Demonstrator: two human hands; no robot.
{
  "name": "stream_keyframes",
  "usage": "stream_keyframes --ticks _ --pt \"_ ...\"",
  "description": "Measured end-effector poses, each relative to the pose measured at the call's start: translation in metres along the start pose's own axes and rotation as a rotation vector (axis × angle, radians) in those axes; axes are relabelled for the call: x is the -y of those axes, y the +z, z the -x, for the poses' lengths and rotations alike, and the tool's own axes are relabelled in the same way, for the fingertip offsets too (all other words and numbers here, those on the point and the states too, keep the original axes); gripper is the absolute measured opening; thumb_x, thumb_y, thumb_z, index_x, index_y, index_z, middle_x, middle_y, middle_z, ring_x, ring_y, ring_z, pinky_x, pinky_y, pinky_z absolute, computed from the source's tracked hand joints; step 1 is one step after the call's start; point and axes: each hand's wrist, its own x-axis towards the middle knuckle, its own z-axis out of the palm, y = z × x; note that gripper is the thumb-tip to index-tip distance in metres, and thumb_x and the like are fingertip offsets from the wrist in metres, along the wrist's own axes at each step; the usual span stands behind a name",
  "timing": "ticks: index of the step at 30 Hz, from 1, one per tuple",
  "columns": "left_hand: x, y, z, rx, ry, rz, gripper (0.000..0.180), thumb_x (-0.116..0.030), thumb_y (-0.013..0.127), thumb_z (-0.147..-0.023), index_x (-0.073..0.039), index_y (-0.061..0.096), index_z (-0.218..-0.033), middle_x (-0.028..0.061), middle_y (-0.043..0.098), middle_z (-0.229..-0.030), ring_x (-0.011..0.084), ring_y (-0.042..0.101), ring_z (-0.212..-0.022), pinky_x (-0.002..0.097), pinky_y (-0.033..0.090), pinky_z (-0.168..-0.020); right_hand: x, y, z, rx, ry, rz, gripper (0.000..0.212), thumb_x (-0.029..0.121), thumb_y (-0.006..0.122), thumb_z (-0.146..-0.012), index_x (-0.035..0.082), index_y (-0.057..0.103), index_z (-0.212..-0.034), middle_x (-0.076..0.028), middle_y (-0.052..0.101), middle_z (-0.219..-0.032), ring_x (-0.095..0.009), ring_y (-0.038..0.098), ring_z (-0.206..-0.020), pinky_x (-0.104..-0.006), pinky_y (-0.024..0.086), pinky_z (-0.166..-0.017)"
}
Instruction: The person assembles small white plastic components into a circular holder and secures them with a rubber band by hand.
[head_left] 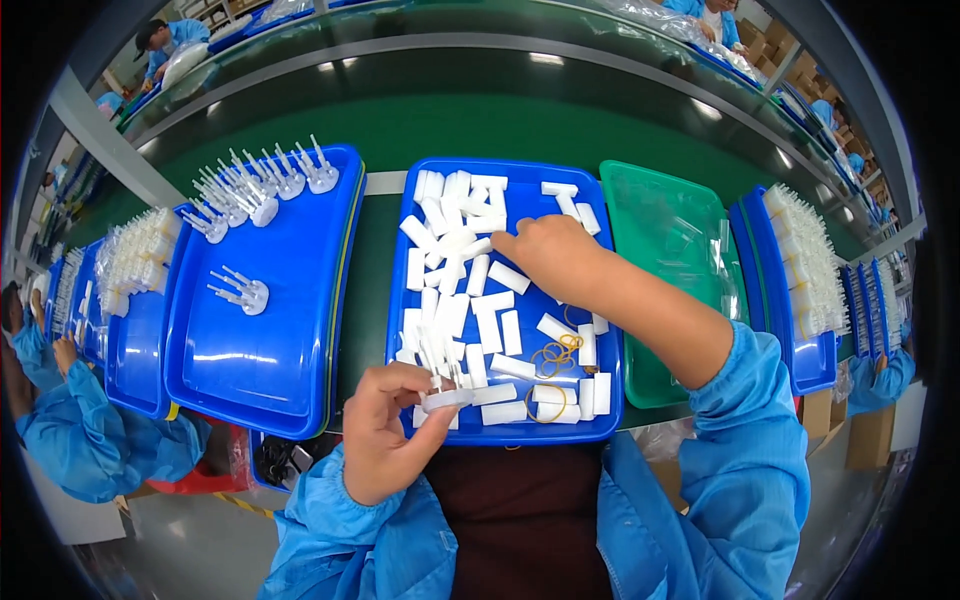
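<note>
At the near edge of the middle blue tray (pixel 608 405), my left hand (pixel 388 430) pinches a clear round-based plastic part (pixel 447 400) whose thin prongs point up. Over the upper middle of that tray, my right hand (pixel 548 252) is closed with its fingers curled down. Its fingertips meet a white cylinder (pixel 477 249) in the pile, but what they grip, if anything, is hidden. Many short white cylinders (pixel 487 328) lie loose about the tray. Yellow rubber bands (pixel 557 352) rest among them at the lower right.
Left, a blue tray (pixel 250 345) holds similar pronged parts (pixel 265 185), grouped at its far end. Right, a green tray (pixel 650 300) carries clear plastic pieces (pixel 690 250). Bundled white parts (pixel 805 260) fill a far-right tray. A green belt (pixel 420 115) runs beyond. Co-workers in blue sleeves (pixel 95 430) sit nearby.
</note>
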Motion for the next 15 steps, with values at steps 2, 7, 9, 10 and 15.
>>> stream_keyframes --ticks 2,7,9,10,15 --pt "0.003 0.003 0.001 0.017 -0.046 0.035 0.018 0.006 0.066 -0.078 0.002 0.056 -0.091 0.0143 0.06 -0.095 0.0198 0.062 -0.088 0.0299 0.05 -0.079 -0.001 0.006 0.006 -0.003 -0.077 0.017 0.03 0.006 0.056 -0.079 0.008 0.058 -0.109 -0.014 0.061 -0.079 -0.027 0.065 -0.072 -0.0364 0.052 -0.063" --pt "0.014 0.007 0.004 0.155 -0.017 -0.007 0.021 0.004 0.065 -0.08 0.001 0.059 -0.099 0.0131 0.06 -0.097 0.0189 0.061 -0.088 0.029 0.05 -0.08 -0.003 0.009 0.011 -0.069 0.046 -0.133 0.032 0.005 0.059 -0.074 0.009 0.061 -0.105 -0.014 0.062 -0.08 -0.03 0.064 -0.072 -0.0388 0.051 -0.062" --pt "0.014 0.01 0.009 0.15 -0.037 0.022 0.021 0.005 0.065 -0.079 0.001 0.059 -0.099 0.0127 0.06 -0.098 0.0188 0.061 -0.089 0.0289 0.049 -0.081 -0.003 0.012 0.018 -0.118 0.084 -0.194 0.031 0.004 0.058 -0.073 0.008 0.061 -0.104 -0.014 0.063 -0.081 -0.03 0.064 -0.072 -0.0397 0.051 -0.061" --pt "0.014 0.011 0.01 0.156 -0.023 0.016 0.021 0.006 0.064 -0.079 0.001 0.059 -0.098 0.0123 0.059 -0.099 0.0181 0.06 -0.09 0.028 0.049 -0.08 -0.004 0.013 0.021 -0.168 0.12 -0.253 0.03 0.003 0.058 -0.073 0.008 0.061 -0.102 -0.013 0.063 -0.082 -0.03 0.064 -0.071 -0.0406 0.051 -0.061" --pt "0.017 0.013 0.009 0.221 0.046 -0.026 0.022 0.008 0.063 -0.078 -0.001 0.061 -0.098 0.0115 0.058 -0.102 0.015 0.057 -0.085 0.0237 0.045 -0.069 -0.002 -0.003 0.063 -0.258 0.167 -0.55 0.026 -0.001 0.056 -0.072 0.006 0.061 -0.097 -0.011 0.062 -0.083 -0.022 0.062 -0.068 -0.0337 0.048 -0.058"
